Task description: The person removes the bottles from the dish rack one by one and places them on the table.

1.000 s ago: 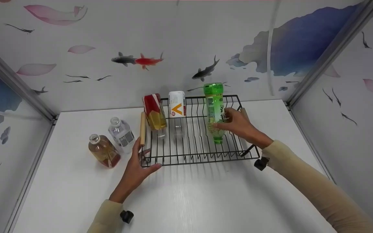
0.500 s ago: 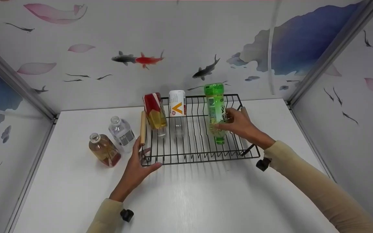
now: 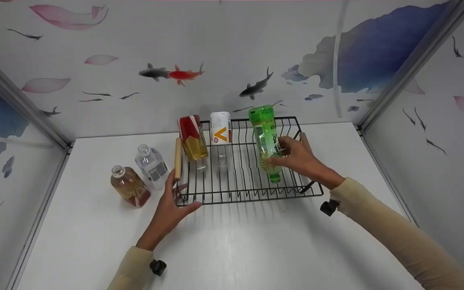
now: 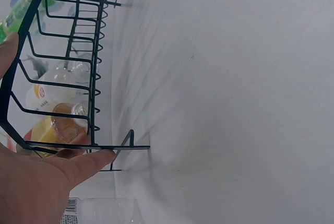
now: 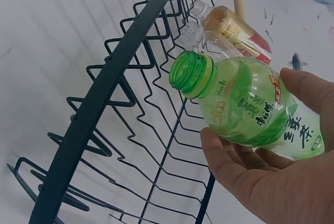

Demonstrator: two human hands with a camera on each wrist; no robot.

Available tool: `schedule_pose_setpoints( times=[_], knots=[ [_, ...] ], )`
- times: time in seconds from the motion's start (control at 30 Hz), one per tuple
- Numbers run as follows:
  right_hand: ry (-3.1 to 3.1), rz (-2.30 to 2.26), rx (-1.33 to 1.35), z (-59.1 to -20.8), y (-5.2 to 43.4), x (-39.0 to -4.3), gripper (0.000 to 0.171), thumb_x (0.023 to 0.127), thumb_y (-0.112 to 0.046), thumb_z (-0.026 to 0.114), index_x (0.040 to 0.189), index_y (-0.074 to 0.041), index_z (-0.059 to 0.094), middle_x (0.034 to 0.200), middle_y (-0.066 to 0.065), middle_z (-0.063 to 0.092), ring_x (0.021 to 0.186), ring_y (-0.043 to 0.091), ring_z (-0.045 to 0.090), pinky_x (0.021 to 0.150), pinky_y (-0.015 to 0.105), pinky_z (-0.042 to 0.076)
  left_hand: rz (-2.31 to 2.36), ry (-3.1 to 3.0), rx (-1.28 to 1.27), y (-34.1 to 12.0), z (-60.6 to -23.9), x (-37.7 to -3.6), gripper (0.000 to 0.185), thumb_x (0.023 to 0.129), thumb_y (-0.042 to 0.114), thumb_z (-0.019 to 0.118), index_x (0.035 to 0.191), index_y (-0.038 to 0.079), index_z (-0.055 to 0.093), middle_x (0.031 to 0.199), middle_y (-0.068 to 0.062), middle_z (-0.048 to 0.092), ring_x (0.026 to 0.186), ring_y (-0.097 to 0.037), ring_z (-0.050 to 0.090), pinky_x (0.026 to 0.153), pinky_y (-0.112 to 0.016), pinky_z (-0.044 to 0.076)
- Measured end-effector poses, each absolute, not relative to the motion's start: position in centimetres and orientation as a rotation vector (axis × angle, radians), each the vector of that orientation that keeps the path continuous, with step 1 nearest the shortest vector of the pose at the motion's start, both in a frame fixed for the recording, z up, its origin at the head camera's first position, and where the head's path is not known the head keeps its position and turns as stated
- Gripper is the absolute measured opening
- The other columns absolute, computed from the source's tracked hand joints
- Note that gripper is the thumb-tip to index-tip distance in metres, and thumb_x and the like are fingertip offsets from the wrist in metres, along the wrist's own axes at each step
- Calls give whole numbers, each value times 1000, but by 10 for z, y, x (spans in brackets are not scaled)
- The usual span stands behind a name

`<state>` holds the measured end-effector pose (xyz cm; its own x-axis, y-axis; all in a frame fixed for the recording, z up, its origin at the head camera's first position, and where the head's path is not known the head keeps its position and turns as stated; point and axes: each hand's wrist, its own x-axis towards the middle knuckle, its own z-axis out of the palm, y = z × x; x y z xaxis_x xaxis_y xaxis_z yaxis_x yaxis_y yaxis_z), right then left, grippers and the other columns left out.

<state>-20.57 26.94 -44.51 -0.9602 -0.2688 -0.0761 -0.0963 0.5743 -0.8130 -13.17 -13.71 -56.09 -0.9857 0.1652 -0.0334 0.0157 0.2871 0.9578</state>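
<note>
The right hand (image 3: 300,159) has its fingers and thumb curled round the green bottle (image 3: 267,139), which it holds neck down and leaning a little, mouth open (no cap shows in the right wrist view). The bottle's mouth is low over the wires on the right part of the black wire rack (image 3: 252,195); whether it already touches a wire is hard to tell. The left hand (image 3: 169,209) lies on the rack's front left corner, thumb hooked at the rim and fingers nearly straight.

To do this step well, the neck should go between two wire prongs, and the left hand should steady the rack so that it does not slide on the white worktop (image 3: 232,245). Two other bottles (image 3: 193,139) already stand upside down at the rack's left. Two upright bottles (image 3: 151,167) wait outside it.
</note>
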Motion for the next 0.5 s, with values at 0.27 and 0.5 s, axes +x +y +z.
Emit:
schedule_pose_setpoints(
  times=[0.27, 0.5],
  knots=[
    [2575, -1369, -303, -443, 269, -203, 75, 98, -30, 87, 155, 3, 52, 140, 22, 66, 129, 40, 65, 108, 56, 56, 1800, 2420, 179, -138, -562, -132, 130, 89, 35, 96, 178, 22, 2, 179, -20, 21, 159, -37, 43, 129, -59, 35],
    [2550, -1397, -309, -445, 272, -203, 70, 98, -27, 86, 153, 2, 54, 137, 21, 66, 124, 38, 66, 103, 53, 58, 1799, 2418, 175, -138, -562, -132, 130, 89, 34, 96, 178, 23, 2, 179, -20, 21, 159, -37, 43, 128, -60, 36]
  ],
)
